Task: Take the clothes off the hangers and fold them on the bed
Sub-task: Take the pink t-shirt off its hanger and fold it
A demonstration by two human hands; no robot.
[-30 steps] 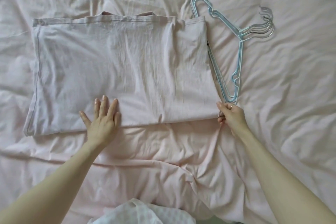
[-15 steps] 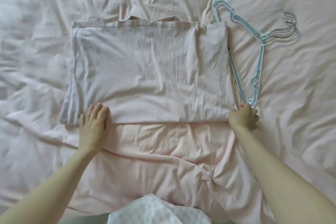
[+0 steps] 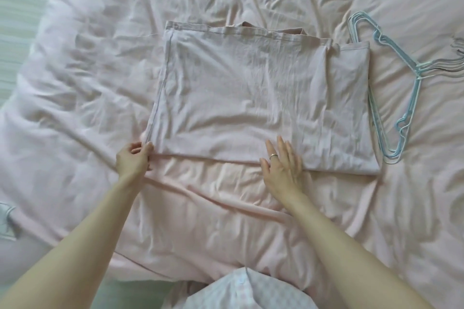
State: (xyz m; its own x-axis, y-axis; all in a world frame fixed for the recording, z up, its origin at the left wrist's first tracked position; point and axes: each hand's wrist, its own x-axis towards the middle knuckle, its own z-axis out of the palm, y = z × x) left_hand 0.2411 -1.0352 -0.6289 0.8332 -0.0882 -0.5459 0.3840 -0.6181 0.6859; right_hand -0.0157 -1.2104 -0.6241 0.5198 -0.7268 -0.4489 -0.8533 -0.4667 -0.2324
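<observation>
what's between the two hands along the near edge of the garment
Head view: between the left hand and right hand runs only the folded garment's near edge on the pink sheet.

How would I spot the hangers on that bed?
Start at the folded pale garment in the middle of the pink bed. Just past its right edge lies a stack of hangers: thin light-blue wire, the only hard, non-fabric thing there.
</observation>
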